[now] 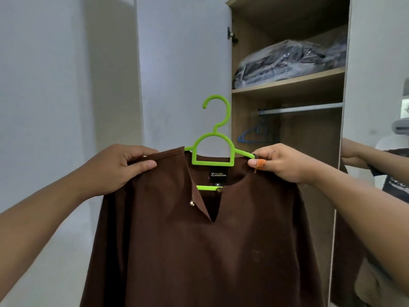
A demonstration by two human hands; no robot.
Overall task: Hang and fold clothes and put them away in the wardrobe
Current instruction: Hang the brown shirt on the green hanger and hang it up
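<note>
A brown long-sleeved shirt hangs in front of me on a bright green plastic hanger, whose hook points up and left. My left hand grips the shirt's left shoulder, thumb on the front of the cloth. At the other shoulder, my right hand pinches the shirt together with the tip of the hanger's arm. The open wardrobe stands just behind and to the right, with a metal hanging rail under its shelf.
A blue hanger hangs on the rail. Plastic-wrapped dark clothes lie on the shelf above. The wardrobe's open right door carries a mirror showing my reflection. A white wall fills the left side.
</note>
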